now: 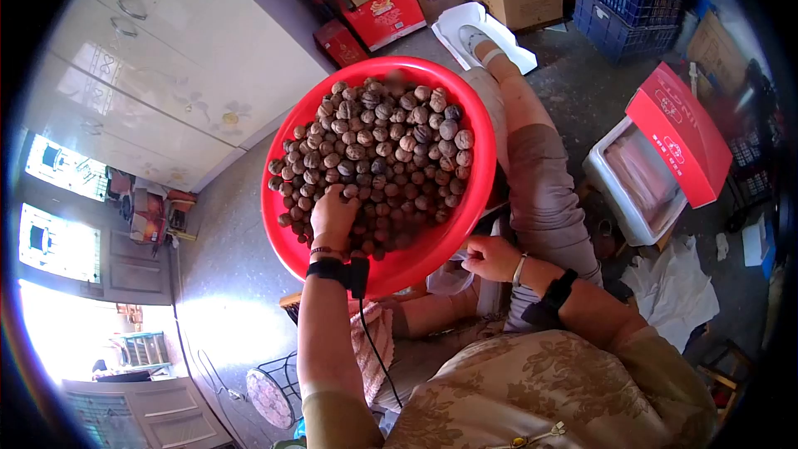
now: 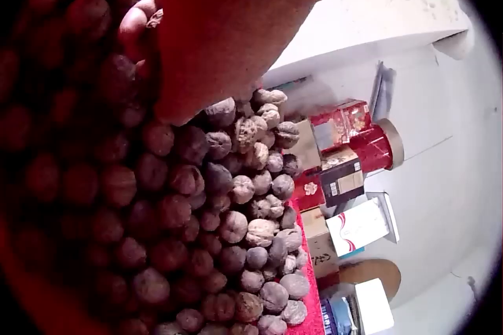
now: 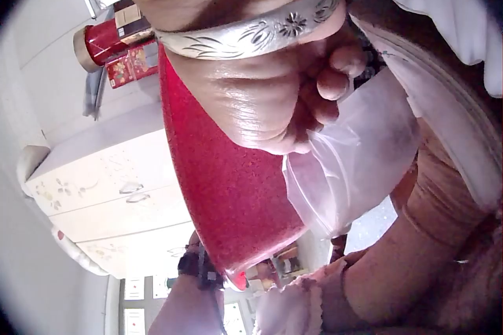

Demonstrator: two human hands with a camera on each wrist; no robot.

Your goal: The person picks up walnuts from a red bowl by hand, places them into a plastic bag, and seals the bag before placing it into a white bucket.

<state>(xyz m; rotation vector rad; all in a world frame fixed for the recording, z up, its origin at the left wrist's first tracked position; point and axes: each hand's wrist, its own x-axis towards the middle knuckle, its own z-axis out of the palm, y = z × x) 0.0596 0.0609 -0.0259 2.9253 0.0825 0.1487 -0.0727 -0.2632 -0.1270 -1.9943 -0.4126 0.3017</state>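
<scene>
Here we are, over the red basin (image 1: 480,162), and it's heaped with walnuts (image 1: 382,137), dark and pale shells all jumbled together. In goes the left hand (image 1: 334,216), down at the near-left side of the pile, its fingers curled in, and from the wrist we catch a walnut (image 2: 156,18) tucked at the fingertips, though the hand hides most of that grip. Over to the right hand (image 1: 492,258), outside the basin: fingers folded tight, pinching the gathered edge of a clear plastic bag (image 3: 357,154) that hangs beside the basin's wall. What's inside it, we can't tell. We'd call this the picking step, nuts being chosen by the left while the right minds the bag. Next, we reckon, calls for a secure hold, a lift clear of the heap, and a bag mouth spread wider to receive it.
</scene>
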